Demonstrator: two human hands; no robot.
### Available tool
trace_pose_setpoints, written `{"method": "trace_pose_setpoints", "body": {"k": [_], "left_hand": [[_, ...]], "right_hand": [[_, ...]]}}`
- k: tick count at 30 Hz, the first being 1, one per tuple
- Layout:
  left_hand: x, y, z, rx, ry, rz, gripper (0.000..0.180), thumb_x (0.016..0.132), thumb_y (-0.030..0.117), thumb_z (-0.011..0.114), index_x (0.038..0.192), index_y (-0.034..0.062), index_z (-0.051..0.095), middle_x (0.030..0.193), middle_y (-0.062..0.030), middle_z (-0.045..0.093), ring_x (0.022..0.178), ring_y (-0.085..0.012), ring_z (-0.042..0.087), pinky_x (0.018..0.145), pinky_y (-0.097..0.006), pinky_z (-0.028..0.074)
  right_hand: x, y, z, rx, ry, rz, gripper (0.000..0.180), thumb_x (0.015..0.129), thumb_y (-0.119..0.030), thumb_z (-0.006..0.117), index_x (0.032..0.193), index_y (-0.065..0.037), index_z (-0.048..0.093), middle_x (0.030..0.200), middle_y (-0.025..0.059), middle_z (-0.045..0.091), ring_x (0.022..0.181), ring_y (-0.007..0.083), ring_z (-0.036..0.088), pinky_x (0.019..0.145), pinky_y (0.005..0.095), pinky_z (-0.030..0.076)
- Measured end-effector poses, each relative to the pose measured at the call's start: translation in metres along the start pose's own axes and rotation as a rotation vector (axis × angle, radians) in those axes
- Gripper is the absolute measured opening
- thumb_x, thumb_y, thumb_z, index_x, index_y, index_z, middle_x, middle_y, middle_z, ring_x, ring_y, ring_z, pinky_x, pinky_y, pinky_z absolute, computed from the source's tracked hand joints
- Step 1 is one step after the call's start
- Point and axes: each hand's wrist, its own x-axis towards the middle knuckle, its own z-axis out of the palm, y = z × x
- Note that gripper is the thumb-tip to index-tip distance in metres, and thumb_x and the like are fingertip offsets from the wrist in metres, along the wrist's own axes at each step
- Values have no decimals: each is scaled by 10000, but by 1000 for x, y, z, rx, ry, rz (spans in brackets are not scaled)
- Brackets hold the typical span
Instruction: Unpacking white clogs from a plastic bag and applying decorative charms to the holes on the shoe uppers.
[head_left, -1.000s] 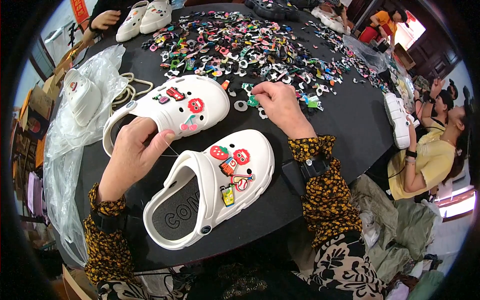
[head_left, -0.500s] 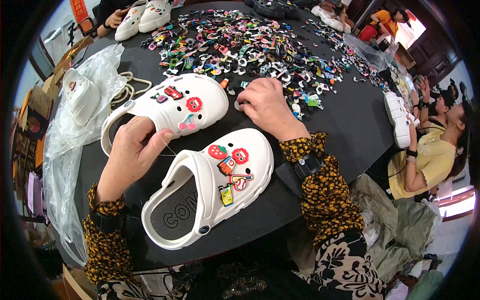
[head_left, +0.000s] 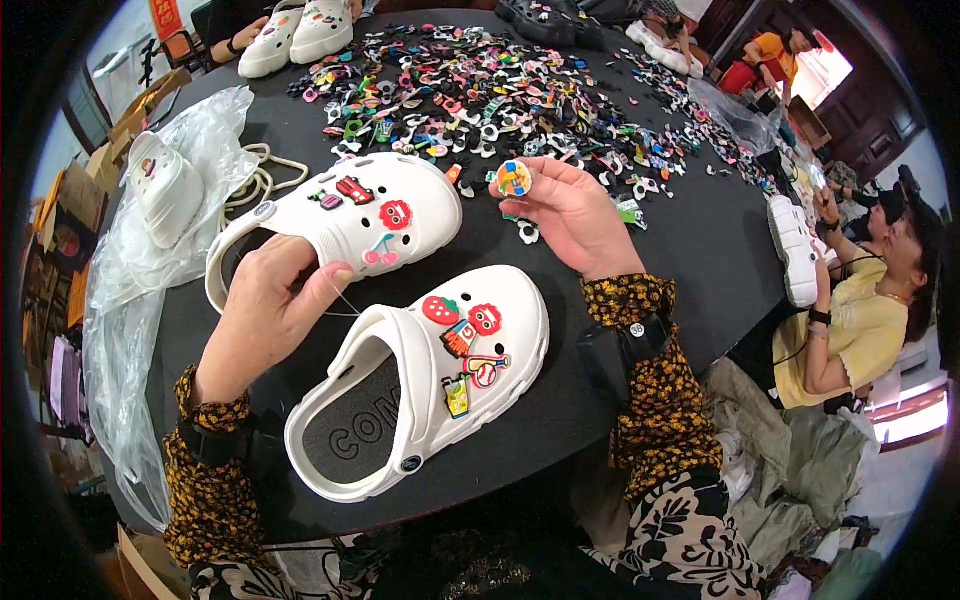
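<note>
My left hand (head_left: 275,310) grips the far white clog (head_left: 345,235) at its opening, fingers inside it and thumb out on the rim. That clog carries a red car, a red furry face and pink cherries among its charms. Between the thumb and fingers of my right hand (head_left: 575,210) is a round shoe charm (head_left: 514,179), orange, blue and yellow, held just right of the far clog's toe. Nearer to me lies a second white clog (head_left: 470,400), with strawberry, red face, baseball and other charms on top. A thin clear strand runs between the two clogs.
A wide heap of loose shoe charms (head_left: 500,100) covers the far middle of the black table (head_left: 680,290). On the left, a white clog (head_left: 165,190) rests on clear plastic (head_left: 130,330) beside a coiled cord (head_left: 262,175). Other people handle white clogs around the table.
My right hand has lifted off the edge of the heap and turned over, now showing the round charm in its fingertips. The left hand stays on the far clog.
</note>
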Motion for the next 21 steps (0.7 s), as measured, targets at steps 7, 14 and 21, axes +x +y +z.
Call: {"method": "trace_pose_setpoints", "body": {"k": [7, 14, 21], "left_hand": [[1, 2, 0, -11, 0, -21, 266, 878, 215, 642, 925, -48, 649, 742, -181, 603, 679, -317, 571, 629, -385, 438], [-1, 3, -3, 15, -16, -34, 277, 884, 221, 636, 941, -50, 647, 773, -184, 612, 689, -310, 579, 636, -377, 446], [1, 2, -2, -2, -17, -29, 278, 887, 222, 635, 949, -49, 646, 768, -178, 606, 677, -301, 572, 625, -372, 441]], "right_hand": [[2, 0, -1, 47, -2, 44, 216, 930, -100, 594, 1117, 7, 610, 1052, 134, 675, 1005, 256, 651, 861, 378, 521], [9, 14, 8, -244, 183, -113, 186, 924, -112, 586, 1059, 9, 629, 994, 97, 686, 917, 216, 653, 807, 352, 515], [8, 17, -2, -1434, 297, -636, 115, 841, -84, 589, 900, -70, 686, 901, 78, 678, 903, 283, 596, 829, 416, 433]]}}
